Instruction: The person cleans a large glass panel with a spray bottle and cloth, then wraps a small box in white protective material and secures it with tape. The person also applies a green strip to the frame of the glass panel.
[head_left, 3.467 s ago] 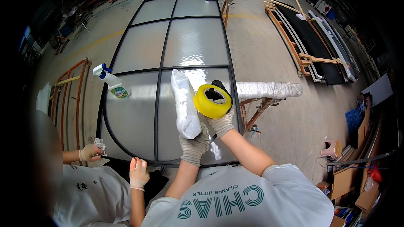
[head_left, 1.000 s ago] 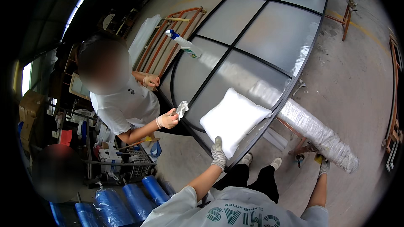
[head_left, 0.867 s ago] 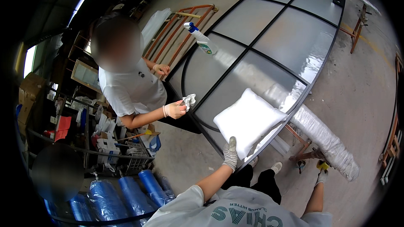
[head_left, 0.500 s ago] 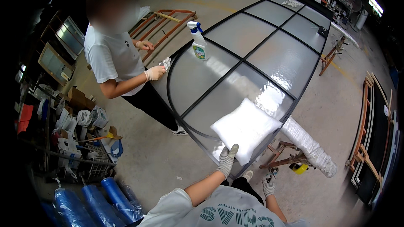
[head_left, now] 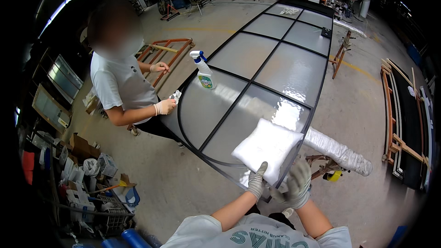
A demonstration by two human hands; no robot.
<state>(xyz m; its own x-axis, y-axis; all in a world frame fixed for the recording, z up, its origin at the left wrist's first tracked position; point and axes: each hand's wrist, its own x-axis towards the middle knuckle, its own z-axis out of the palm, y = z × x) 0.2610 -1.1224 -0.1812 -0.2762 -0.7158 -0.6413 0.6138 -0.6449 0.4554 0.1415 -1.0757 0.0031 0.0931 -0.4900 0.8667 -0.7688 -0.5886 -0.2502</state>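
At the near end of the glass door (head_left: 202, 119), the left hand (head_left: 257, 184) holds the white pillow (head_left: 267, 144) by its near corner, thumb on top. It seems light and soft, better supported beneath; the right hand (head_left: 297, 188), blurred, is spread, seemingly empty.

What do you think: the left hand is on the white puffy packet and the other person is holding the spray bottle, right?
Not quite: the other person's hand holds a crumpled white wad, not the spray bottle. The head view shows the bottle on the black-framed panel. The left hand is on the white puffy packet.
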